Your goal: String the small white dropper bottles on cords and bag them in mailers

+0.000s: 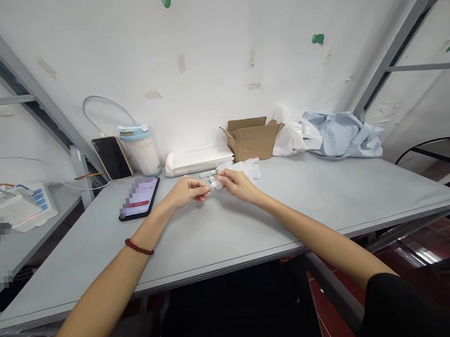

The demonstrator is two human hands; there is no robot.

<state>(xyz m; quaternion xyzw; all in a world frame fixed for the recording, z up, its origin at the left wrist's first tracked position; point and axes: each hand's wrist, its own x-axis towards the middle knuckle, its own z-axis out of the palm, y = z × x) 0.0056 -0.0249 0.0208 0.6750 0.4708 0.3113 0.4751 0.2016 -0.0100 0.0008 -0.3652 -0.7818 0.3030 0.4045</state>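
Note:
My left hand (191,190) and my right hand (237,184) meet above the middle of the desk, the fingers of each closed in a pinch. Between their fingertips is a small whitish, translucent piece (213,184), too small to name. Its left end is at my left fingertips and its right end at my right ones. Just behind my right hand lies a loose pile of clear and white small pieces (253,168), partly hidden by that hand. A dark red beaded bracelet (139,246) circles my left wrist.
Along the wall stand a charging phone (112,158), a blue-lidded cup (142,152), a white paper stack (199,160), an open cardboard box (254,142), a white plastic bag (295,133) and light blue cloth (340,135). Another phone (140,196) lies left of my hands on the grey desk (230,240).

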